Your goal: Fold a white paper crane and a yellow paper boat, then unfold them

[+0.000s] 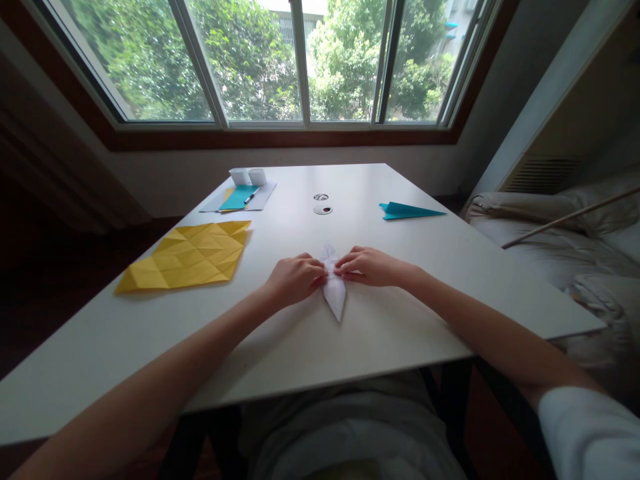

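A small folded white paper piece [334, 293] lies on the white table [400, 320] in front of me, its long point aimed toward me. My left hand [295, 279] pinches its left side with curled fingers. My right hand [370, 265] pinches its right side, fingertips meeting the left hand's over the paper's middle. The paper's upper tips poke out between the two hands.
A creased yellow sheet [187, 264] lies flat at the left. A folded teal paper shape [407, 211] sits at the far right. At the back left are teal paper with a pen [240, 197] and two small white boxes [248, 176]. A bed [560, 247] borders the table's right.
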The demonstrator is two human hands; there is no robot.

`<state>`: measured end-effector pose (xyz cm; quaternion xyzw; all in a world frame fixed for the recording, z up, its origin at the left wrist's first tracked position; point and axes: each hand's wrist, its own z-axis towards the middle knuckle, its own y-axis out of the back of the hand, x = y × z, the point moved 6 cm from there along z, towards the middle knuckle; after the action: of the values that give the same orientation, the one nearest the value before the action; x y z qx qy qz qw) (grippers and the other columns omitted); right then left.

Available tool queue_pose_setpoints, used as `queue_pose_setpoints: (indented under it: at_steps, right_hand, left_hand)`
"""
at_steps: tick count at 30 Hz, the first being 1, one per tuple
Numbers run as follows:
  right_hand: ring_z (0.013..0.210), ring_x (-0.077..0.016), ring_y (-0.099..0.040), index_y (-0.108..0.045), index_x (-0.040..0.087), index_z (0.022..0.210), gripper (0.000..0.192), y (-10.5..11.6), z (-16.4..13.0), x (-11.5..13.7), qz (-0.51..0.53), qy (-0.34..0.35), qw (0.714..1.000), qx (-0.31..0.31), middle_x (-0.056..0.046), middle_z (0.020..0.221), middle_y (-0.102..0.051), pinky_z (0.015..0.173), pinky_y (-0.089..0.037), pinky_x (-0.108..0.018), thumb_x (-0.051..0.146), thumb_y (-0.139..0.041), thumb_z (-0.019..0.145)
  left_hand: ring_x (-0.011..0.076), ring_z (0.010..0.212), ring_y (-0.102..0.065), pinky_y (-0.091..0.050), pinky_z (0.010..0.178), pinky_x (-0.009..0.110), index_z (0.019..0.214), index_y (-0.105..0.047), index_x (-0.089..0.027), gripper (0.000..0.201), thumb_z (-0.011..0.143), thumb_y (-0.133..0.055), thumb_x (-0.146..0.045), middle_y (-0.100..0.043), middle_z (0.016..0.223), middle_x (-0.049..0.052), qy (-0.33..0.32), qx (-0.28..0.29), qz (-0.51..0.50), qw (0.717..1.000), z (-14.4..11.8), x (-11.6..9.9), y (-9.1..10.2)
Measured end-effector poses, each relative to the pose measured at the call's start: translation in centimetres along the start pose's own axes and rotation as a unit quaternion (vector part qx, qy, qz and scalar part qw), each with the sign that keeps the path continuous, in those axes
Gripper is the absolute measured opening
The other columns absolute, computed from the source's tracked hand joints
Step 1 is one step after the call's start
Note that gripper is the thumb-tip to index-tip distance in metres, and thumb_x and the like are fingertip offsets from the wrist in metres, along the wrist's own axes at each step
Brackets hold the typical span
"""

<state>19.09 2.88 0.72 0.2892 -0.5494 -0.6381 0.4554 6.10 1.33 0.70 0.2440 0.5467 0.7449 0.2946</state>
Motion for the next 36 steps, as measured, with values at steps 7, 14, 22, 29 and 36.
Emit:
queue_pose_setpoints:
  at_steps: [7,14,22,29,36]
  right_hand:
    - [0.092,-0.0176,-0.057,-0.066,0.025,0.104,0.024,0.1,-0.2,-0.6,0.051,-0.031,0.998,0.026,0.000,0.110,-0.065,0.080,-0.045,-0.030,0.027,-0.051,0.084]
    - [0.092,-0.0165,-0.058,-0.064,0.023,0.107,0.026,0.2,-0.3,-0.3,0.051,-0.010,0.999,0.007,-0.003,0.110,-0.064,0.082,-0.044,-0.030,0.024,-0.048,0.086]
    - [0.095,-0.0169,-0.057,-0.061,0.025,0.112,0.031,-0.4,-0.2,-0.2,0.013,0.005,1.000,0.024,-0.002,0.114,-0.062,0.085,-0.042,-0.031,0.021,-0.043,0.088]
    - [0.096,-0.0178,-0.056,-0.062,0.024,0.109,0.028,-0.2,-0.4,-0.3,0.045,-0.004,0.999,0.028,-0.003,0.114,-0.062,0.085,-0.043,-0.031,0.025,-0.050,0.084]
    - [0.092,-0.0204,-0.056,-0.061,0.022,0.109,0.039,0.0,-0.3,-0.7,0.077,-0.033,0.996,0.019,-0.006,0.098,-0.067,0.079,-0.045,-0.031,0.041,-0.061,0.075]
  left_hand:
    - [0.0180,0.088,-0.060,-0.043,0.060,0.023,0.090,-0.067,-0.028,0.022,0.082,-0.048,-0.035,-0.069,0.093,0.000,0.016,0.048,-0.010,0.999,-0.3,1.1,0.3]
    - [0.0180,0.092,-0.057,-0.046,0.067,0.025,0.097,-0.064,-0.026,0.023,0.082,-0.047,-0.025,-0.067,0.098,0.000,-0.036,0.042,-0.026,0.998,-0.5,0.6,0.6]
    - [0.0173,0.097,-0.055,-0.046,0.080,0.028,0.100,-0.066,-0.026,0.032,0.077,-0.049,-0.014,-0.064,0.108,0.000,-0.094,0.049,-0.086,0.991,-0.4,0.0,0.0]
    - [0.0154,0.087,-0.059,-0.046,0.076,0.026,0.093,-0.068,-0.026,0.032,0.075,-0.046,-0.011,-0.067,0.102,-0.001,-0.070,0.079,-0.094,0.990,-0.4,0.8,0.3]
    - [0.0143,0.072,-0.060,-0.045,0.064,0.022,0.099,-0.065,-0.024,0.027,0.077,-0.050,-0.018,-0.064,0.082,0.004,-0.019,0.077,-0.112,0.991,-0.4,1.5,0.3]
